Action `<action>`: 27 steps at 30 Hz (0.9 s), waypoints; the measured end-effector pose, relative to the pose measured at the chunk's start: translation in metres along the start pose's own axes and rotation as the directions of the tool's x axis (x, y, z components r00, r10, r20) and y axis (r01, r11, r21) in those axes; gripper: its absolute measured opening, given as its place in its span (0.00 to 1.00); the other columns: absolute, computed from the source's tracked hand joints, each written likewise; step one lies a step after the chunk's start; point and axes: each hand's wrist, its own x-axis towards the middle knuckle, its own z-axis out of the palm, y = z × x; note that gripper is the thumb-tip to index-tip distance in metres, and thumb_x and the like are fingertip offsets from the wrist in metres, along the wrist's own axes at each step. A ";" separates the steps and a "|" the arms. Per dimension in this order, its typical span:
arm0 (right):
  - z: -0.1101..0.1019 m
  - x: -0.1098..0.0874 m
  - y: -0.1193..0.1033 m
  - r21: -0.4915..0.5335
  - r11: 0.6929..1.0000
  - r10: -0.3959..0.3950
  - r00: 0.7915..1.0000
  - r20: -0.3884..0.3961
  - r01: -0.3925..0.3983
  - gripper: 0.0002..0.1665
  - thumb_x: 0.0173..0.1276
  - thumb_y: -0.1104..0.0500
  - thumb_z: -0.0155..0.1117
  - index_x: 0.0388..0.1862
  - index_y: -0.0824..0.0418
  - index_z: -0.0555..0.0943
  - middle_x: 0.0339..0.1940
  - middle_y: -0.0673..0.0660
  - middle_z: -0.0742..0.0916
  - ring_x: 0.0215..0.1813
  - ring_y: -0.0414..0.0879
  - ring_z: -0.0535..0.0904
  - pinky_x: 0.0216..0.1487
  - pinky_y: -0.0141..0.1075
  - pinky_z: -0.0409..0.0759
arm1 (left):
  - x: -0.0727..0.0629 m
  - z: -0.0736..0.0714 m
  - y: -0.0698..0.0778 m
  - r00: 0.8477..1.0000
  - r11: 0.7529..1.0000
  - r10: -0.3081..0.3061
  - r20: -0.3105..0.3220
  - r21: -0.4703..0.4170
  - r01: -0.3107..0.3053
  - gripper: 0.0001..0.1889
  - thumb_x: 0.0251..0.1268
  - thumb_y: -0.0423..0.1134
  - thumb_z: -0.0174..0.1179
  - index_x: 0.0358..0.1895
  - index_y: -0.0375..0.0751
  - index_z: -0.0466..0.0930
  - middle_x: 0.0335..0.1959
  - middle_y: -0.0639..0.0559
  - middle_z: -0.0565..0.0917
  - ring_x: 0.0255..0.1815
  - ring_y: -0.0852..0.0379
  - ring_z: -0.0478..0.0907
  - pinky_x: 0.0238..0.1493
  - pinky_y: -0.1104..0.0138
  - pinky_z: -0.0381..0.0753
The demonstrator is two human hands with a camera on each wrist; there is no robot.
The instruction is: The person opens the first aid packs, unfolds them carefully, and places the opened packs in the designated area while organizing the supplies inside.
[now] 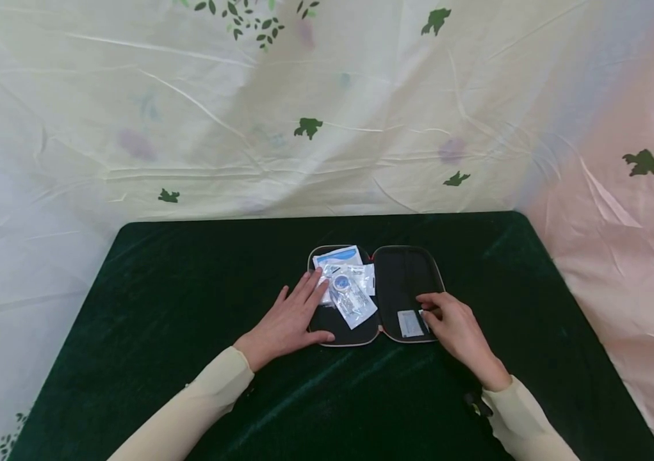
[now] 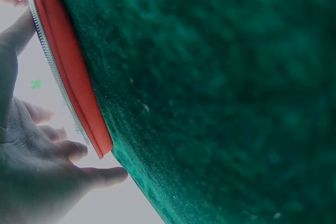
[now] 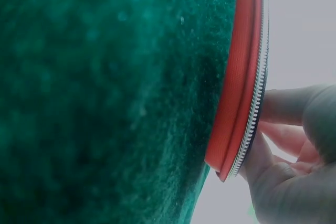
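Note:
A zippered case (image 1: 406, 275), black inside and red outside with a silver zipper, lies unfolded on the table. Several clear and blue-white sealed packets (image 1: 353, 301) are heaped in its left half. My left hand (image 1: 289, 319) rests with spread fingers over that half's left rim, fingertips at the packets and thumb at the front edge. In the right half lies a small pale flat packet (image 1: 410, 324). Just right of it, my right hand (image 1: 458, 325) pinches a small white packet (image 1: 423, 315), mostly hidden by the fingers. The case's red side (image 3: 234, 77) shows beside the right fingers in the right wrist view.
Dark green velvet cloth (image 1: 205, 288) covers the table around the case. Behind the table's far edge hangs a pale curtain (image 1: 355, 166) with leaf and bird-like green prints, reaching down both sides too.

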 end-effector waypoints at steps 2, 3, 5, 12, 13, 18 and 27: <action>0.000 0.001 -0.001 0.003 1.000 0.001 1.000 0.006 -0.001 0.18 0.73 0.67 0.64 0.60 0.65 0.83 0.49 0.60 0.86 0.48 0.52 0.83 0.46 0.48 0.82 | 0.000 -0.001 0.000 1.000 1.000 -0.001 0.002 0.001 0.001 0.55 0.66 0.70 0.62 0.86 0.51 0.43 0.86 0.56 0.31 0.86 0.48 0.33 0.78 0.36 0.46; 0.000 0.001 -0.002 0.003 1.000 0.003 1.000 0.012 -0.003 0.18 0.73 0.67 0.64 0.60 0.65 0.83 0.49 0.60 0.86 0.48 0.51 0.84 0.46 0.48 0.82 | 0.000 -0.001 0.000 1.000 1.000 -0.001 0.003 0.002 0.001 0.55 0.66 0.70 0.62 0.86 0.51 0.43 0.86 0.56 0.31 0.86 0.48 0.33 0.78 0.35 0.46; 0.000 0.002 -0.003 0.000 1.000 0.011 1.000 0.020 -0.011 0.18 0.74 0.67 0.63 0.61 0.65 0.82 0.47 0.59 0.87 0.47 0.50 0.84 0.45 0.46 0.81 | 0.000 -0.001 0.000 1.000 1.000 -0.002 0.005 0.003 0.002 0.55 0.66 0.70 0.62 0.86 0.51 0.43 0.87 0.55 0.31 0.86 0.47 0.34 0.78 0.35 0.47; -0.003 0.001 -0.007 -0.004 0.999 0.035 0.999 0.039 -0.034 0.18 0.73 0.66 0.64 0.61 0.64 0.82 0.45 0.56 0.87 0.45 0.48 0.83 0.43 0.42 0.78 | 0.000 -0.003 0.001 1.000 1.000 -0.001 0.008 0.005 0.001 0.55 0.66 0.70 0.62 0.86 0.51 0.43 0.87 0.54 0.32 0.86 0.45 0.35 0.78 0.35 0.47; -0.003 0.000 -0.007 0.001 0.999 0.034 0.999 0.040 -0.034 0.19 0.73 0.67 0.64 0.61 0.64 0.82 0.46 0.56 0.87 0.45 0.48 0.83 0.43 0.43 0.79 | 0.000 -0.003 0.001 1.000 1.000 -0.002 0.008 0.005 0.002 0.55 0.66 0.70 0.62 0.86 0.51 0.43 0.87 0.55 0.32 0.86 0.45 0.35 0.78 0.35 0.47; -0.001 0.000 -0.007 0.031 0.999 0.032 0.998 0.057 -0.034 0.19 0.73 0.68 0.63 0.61 0.66 0.81 0.48 0.58 0.87 0.48 0.50 0.83 0.47 0.48 0.82 | 0.000 -0.003 0.001 1.000 1.000 -0.005 0.011 0.004 0.005 0.55 0.66 0.70 0.62 0.86 0.51 0.43 0.86 0.56 0.31 0.86 0.47 0.34 0.78 0.35 0.47; -0.002 0.000 -0.007 0.087 0.995 0.046 0.995 0.092 -0.054 0.22 0.72 0.69 0.60 0.65 0.66 0.79 0.53 0.62 0.84 0.52 0.53 0.82 0.50 0.51 0.82 | 0.000 -0.003 0.000 1.000 1.000 0.002 0.009 0.004 -0.002 0.55 0.65 0.70 0.62 0.86 0.51 0.43 0.86 0.55 0.31 0.86 0.46 0.35 0.78 0.35 0.47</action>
